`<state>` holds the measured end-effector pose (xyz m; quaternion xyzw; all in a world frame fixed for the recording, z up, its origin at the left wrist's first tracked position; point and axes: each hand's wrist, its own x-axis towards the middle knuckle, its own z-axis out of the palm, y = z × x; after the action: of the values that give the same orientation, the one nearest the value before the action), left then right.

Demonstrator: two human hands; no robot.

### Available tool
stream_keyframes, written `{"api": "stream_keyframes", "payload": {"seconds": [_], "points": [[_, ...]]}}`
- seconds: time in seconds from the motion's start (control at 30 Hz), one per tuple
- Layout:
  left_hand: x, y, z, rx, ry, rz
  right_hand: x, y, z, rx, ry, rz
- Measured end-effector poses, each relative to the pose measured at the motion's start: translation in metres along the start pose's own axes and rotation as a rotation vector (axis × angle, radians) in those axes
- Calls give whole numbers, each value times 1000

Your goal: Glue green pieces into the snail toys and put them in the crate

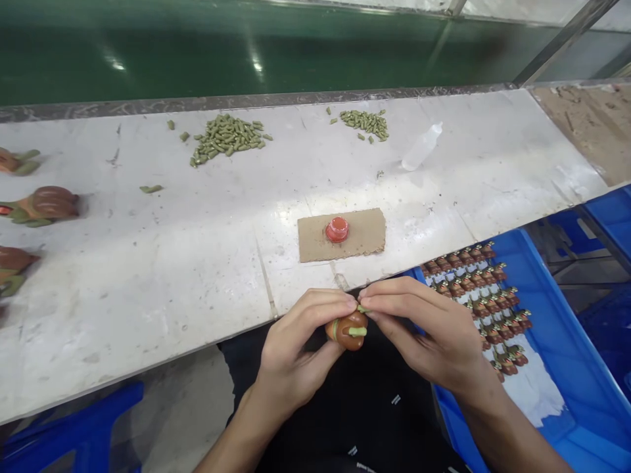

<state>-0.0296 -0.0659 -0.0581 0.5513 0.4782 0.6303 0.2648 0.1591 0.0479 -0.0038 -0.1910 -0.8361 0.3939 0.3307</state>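
Note:
Just past the table's front edge, my left hand (305,338) grips a small brown and orange figurine (351,338) between thumb and fingers. One light green piece (357,332) shows on its brown rounded part. My right hand (428,325) pinches another small green piece (362,308) against the figurine's upper side, fingertips touching my left ones. Straight ahead on the table lies a cardboard piece (367,236) with a small red cap-like dish (338,229) on it. The figurine's underside is hidden by my left hand.
On the white table (207,249) are a larger green pellet pile (229,138), a smaller pile (367,123) and a translucent squeeze bottle (421,148). More brown figurines (52,202) lie at the left. A blue bin (566,328) at the right holds rows of figurines; a blue stool (93,420) stands lower left.

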Motion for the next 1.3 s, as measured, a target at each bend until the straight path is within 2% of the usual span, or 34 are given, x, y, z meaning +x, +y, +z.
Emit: {"api": "stream_keyframes", "payload": {"seconds": [0.13,0.3,0.4,0.5,0.6,0.67,0.73,0.83,0.93,1.1,1.3], "points": [[1,3,-3,17,-73,2,-6,2,-4,-12,-16,-32],[1,4,0,-16,-81,-32,-11,1,-3,11,4,-5],[3,6,4,-56,-67,-104,-11,-1,-5,25,-3,63],[6,10,9,-156,-14,-282,-5,-2,-10,42,-34,167],[8,13,11,-374,12,-549,3,-1,-15,135,-72,288],[8,14,12,-527,14,-674,7,0,-15,239,-32,388],[7,15,12,-668,27,-739,7,2,-13,321,50,480],[6,15,14,-846,41,-793,2,3,-8,346,130,542],[7,14,17,-950,18,-830,-5,1,-6,345,153,516],[8,10,23,-988,-28,-882,-11,1,-6,379,140,520],[9,10,26,-986,-121,-881,-10,10,0,644,116,563]]}}
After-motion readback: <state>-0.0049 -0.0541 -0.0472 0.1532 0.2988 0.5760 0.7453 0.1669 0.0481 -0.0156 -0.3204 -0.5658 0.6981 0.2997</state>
